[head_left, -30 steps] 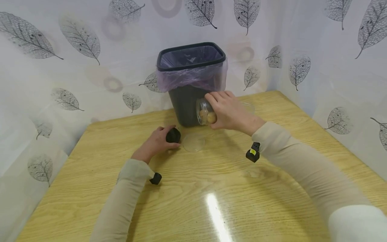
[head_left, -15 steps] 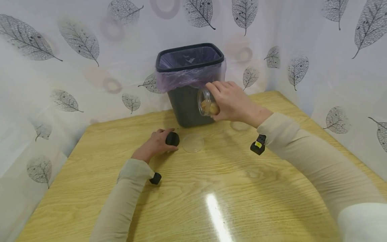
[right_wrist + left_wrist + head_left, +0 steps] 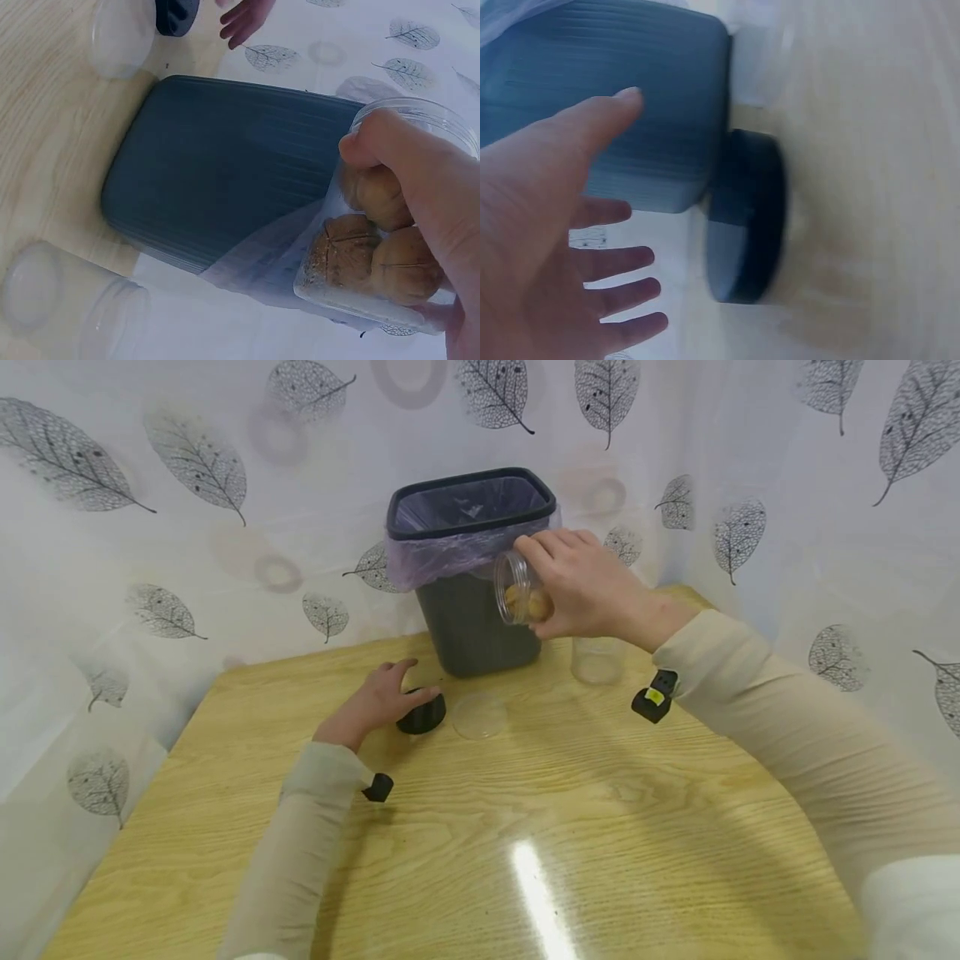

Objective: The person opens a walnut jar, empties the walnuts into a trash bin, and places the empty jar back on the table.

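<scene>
My right hand [image 3: 588, 583] grips a clear jar [image 3: 512, 589] tipped on its side, mouth toward the left, in front of the bin. In the right wrist view several walnuts [image 3: 405, 266] lie inside the jar, with the thumb across its wall. A round black lid [image 3: 422, 713] lies on the table beside my left hand [image 3: 375, 702]. In the left wrist view that hand's fingers [image 3: 622, 262] are spread and straight, apart from the black lid. To the lid's right lies a flat clear disc [image 3: 480, 717].
A dark bin [image 3: 476, 627] with a purple liner [image 3: 465, 556] stands at the table's back edge. Right of it stands another clear jar [image 3: 597, 662], partly behind the right hand. Leaf-patterned sheeting [image 3: 300, 502] closes off the back and sides.
My right hand has raised the jar with the walnuts alongside the bin. My left hand has let go of the black lid, which now lies flat on the table.
</scene>
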Action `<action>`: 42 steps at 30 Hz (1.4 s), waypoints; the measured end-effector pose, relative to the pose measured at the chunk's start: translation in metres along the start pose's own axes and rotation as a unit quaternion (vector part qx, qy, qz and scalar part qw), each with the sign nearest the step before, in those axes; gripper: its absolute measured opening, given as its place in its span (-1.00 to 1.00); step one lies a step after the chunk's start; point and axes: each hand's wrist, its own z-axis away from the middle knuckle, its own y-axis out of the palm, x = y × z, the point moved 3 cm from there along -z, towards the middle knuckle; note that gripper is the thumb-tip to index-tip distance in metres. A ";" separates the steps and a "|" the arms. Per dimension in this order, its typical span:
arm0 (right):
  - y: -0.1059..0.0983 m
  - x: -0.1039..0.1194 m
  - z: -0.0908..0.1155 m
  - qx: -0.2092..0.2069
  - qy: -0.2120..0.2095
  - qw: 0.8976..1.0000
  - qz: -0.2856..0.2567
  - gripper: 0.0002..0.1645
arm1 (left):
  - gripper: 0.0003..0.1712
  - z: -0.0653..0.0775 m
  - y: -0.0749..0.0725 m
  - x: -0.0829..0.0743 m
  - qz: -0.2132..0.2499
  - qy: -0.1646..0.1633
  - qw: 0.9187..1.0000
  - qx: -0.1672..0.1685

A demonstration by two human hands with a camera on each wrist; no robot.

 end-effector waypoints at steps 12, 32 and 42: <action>-0.030 -0.017 -0.005 -0.011 0.022 1.000 -0.008 0.12 | -0.07 0.004 -0.079 -0.022 0.058 0.018 0.985 -0.161; -0.068 -0.052 -0.027 0.022 0.079 0.996 0.043 0.15 | -0.18 -0.019 -0.148 -0.104 -0.024 0.075 0.975 -0.205; -0.068 -0.065 -0.038 0.055 0.098 0.991 0.068 0.20 | -0.17 -0.043 -0.154 -0.118 -0.079 0.052 0.982 -0.164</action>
